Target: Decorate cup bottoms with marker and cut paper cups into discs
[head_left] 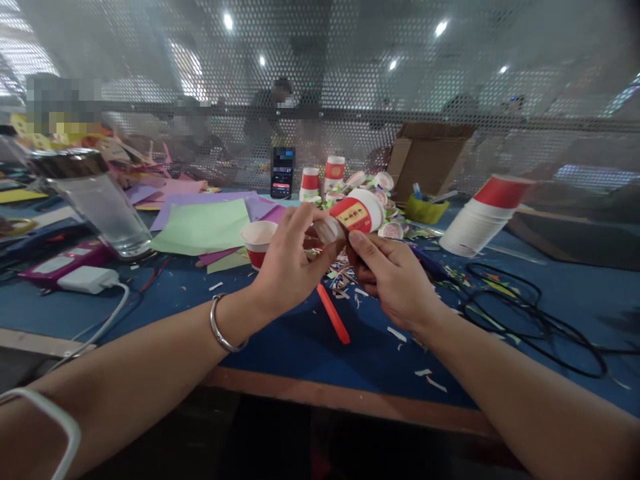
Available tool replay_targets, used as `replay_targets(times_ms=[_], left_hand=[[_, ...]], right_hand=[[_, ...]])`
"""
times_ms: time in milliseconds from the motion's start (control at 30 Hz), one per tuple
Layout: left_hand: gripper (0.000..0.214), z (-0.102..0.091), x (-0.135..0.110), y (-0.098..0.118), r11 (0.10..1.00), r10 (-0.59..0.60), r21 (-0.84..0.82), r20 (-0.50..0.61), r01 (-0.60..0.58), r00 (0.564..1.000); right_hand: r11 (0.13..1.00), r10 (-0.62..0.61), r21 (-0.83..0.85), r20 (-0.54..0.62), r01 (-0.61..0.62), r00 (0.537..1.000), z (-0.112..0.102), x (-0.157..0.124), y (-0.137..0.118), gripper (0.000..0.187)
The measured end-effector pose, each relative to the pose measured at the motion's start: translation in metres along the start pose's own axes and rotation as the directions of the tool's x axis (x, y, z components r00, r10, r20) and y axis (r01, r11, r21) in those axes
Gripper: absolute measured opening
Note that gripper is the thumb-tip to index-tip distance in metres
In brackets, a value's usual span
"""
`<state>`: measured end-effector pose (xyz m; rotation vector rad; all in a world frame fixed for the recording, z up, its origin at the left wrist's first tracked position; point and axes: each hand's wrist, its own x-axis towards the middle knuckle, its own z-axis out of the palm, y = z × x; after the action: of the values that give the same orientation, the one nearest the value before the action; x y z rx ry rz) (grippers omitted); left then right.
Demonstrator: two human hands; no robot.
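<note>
My left hand (293,263) is curled round a small whitish round piece (329,230), which looks like the cut-off bottom of a paper cup. At that piece's right edge, the fingers of my right hand (387,270) are pinched; what they grip is hidden. Just behind both hands, a red and white paper cup (357,212) with a yellow label leans on its side. To the left of my left hand, another paper cup (257,247) stands upright. Below the hands, a slim orange-red tool (334,315) lies on the blue tabletop, its kind unclear.
Cut cup bottoms (384,181) and paper scraps pile up behind. Stacked cups (483,217) tilt at right, near a coiled black cable (540,320). Coloured paper (203,227), a glass bottle (103,207) and a white charger (89,280) lie left. A phone (283,175) stands behind.
</note>
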<state>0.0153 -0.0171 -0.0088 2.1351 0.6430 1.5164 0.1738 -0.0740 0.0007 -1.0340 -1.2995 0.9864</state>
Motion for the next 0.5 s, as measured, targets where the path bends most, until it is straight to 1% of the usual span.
replay_targets(times_ms=[67, 100, 133, 200, 233, 300, 367, 400, 433, 467, 500], left_hand=[[0.030, 0.002, -0.001, 0.001, 1.000, -0.011, -0.018, -0.009, 0.011, 1.000], [0.031, 0.003, -0.002, 0.003, 0.998, -0.032, -0.057, -0.015, 0.031, 0.999], [0.033, 0.005, -0.002, 0.005, 0.992, -0.066, -0.109, -0.025, 0.063, 0.997], [0.040, 0.008, -0.001, 0.009, 0.958, -0.177, -0.239, -0.042, 0.162, 0.983], [0.043, 0.009, 0.000, 0.012, 0.925, -0.247, -0.307, -0.044, 0.223, 0.968], [0.040, 0.010, 0.002, 0.015, 0.828, -0.389, -0.444, -0.015, 0.342, 0.921], [0.033, 0.011, 0.004, 0.017, 0.716, -0.480, -0.553, 0.054, 0.427, 0.876], [0.031, 0.011, 0.005, 0.016, 0.676, -0.498, -0.585, 0.086, 0.448, 0.863], [0.030, 0.010, 0.006, 0.016, 0.658, -0.500, -0.601, 0.102, 0.454, 0.860], [0.030, 0.010, 0.007, 0.014, 0.664, -0.488, -0.602, 0.100, 0.443, 0.867], [0.030, 0.009, 0.007, 0.013, 0.689, -0.468, -0.590, 0.081, 0.421, 0.880]], right_hand=[[1.000, -0.002, 0.012, -0.001, 0.002, 1.000, 0.000, 0.000, -0.001, 0.047], [1.000, -0.007, 0.018, -0.001, 0.007, 1.000, 0.001, 0.000, -0.002, 0.046], [1.000, -0.017, 0.020, -0.004, 0.017, 1.000, 0.001, 0.000, -0.003, 0.046], [0.999, -0.039, 0.011, -0.004, 0.039, 0.999, 0.001, 0.001, -0.005, 0.045], [0.999, -0.047, 0.001, -0.005, 0.047, 0.999, 0.001, 0.001, -0.005, 0.045], [0.998, -0.053, -0.028, -0.002, 0.053, 0.999, 0.000, 0.001, -0.005, 0.045], [0.997, -0.053, -0.054, 0.001, 0.053, 0.999, -0.001, 0.001, -0.005, 0.044], [0.996, -0.055, -0.066, 0.003, 0.055, 0.998, -0.001, 0.001, -0.004, 0.044], [0.995, -0.059, -0.080, 0.006, 0.059, 0.998, -0.002, 0.001, -0.004, 0.045], [0.993, -0.065, -0.094, 0.007, 0.065, 0.998, -0.002, 0.001, -0.003, 0.046], [0.991, -0.071, -0.111, 0.009, 0.072, 0.997, -0.003, 0.000, -0.003, 0.046]])
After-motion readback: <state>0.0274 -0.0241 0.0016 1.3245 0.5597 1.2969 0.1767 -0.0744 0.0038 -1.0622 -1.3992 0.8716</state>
